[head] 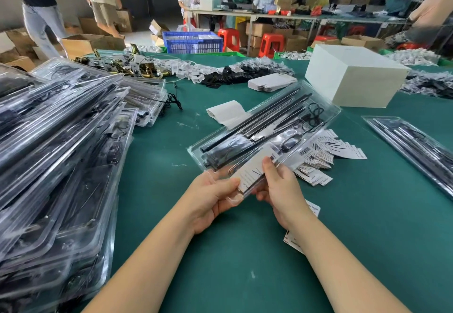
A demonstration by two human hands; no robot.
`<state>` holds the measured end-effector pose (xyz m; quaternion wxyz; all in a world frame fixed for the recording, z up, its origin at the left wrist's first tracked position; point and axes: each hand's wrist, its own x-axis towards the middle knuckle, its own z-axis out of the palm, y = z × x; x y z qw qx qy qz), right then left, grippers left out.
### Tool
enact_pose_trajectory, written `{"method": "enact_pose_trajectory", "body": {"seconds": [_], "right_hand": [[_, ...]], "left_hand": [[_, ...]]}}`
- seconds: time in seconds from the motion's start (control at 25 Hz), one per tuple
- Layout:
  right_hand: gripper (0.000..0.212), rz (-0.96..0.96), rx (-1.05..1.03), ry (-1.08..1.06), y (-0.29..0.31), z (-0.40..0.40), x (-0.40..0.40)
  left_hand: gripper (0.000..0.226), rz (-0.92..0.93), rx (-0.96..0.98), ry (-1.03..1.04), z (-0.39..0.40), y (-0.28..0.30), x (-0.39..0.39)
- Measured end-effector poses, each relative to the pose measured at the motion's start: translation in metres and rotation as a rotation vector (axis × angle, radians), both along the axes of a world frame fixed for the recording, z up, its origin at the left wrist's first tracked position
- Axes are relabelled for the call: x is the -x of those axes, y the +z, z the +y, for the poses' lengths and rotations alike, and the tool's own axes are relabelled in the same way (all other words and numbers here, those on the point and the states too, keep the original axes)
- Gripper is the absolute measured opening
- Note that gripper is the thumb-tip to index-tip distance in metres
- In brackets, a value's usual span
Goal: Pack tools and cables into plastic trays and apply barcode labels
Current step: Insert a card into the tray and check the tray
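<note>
A long clear plastic tray (318,106) filled with black rods, a black cable and metal tools is lifted above the green table, running from near centre to upper right. My left hand (210,197) grips the tray's near end, thumb on top. My right hand (279,185) holds the same end from the right, thumb pressing a white printed card (255,168) that lies in the tray. A heap of white barcode labels (326,151) lies on the table just right of the tray.
A tall stack of packed clear trays (58,155) fills the left side. Another packed tray (414,146) lies at the right edge. A white box (353,77), folded white cartons (272,83), a label backing strip (228,114) and loose parts sit farther back. People sit at a far table.
</note>
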<state>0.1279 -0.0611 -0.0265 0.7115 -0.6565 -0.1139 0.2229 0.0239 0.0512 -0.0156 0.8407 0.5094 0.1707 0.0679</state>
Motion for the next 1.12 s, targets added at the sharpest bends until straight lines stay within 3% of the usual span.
{"method": "enact_pose_trajectory", "body": {"seconds": [0.24, 0.4, 0.72, 0.92, 1.12], "right_hand": [[0.014, 0.281, -0.257, -0.145, 0.013, -0.015, -0.022], [0.016, 0.328, -0.252, -0.171, 0.009, -0.019, -0.027], [0.011, 0.467, -0.429, -0.358, 0.014, -0.032, -0.045], [0.014, 0.496, -0.484, -0.311, 0.016, -0.038, -0.053], [0.005, 0.471, -0.415, -0.265, 0.015, -0.045, -0.061]], "left_hand": [[0.040, -0.016, -0.029, -0.021, -0.002, -0.003, -0.001], [0.043, 0.002, -0.020, -0.032, 0.001, -0.004, 0.000], [0.042, 0.021, -0.082, -0.149, -0.001, -0.008, -0.001], [0.042, 0.012, -0.088, -0.146, 0.000, -0.011, -0.002], [0.041, 0.000, -0.089, -0.150, 0.002, -0.010, -0.003]]}}
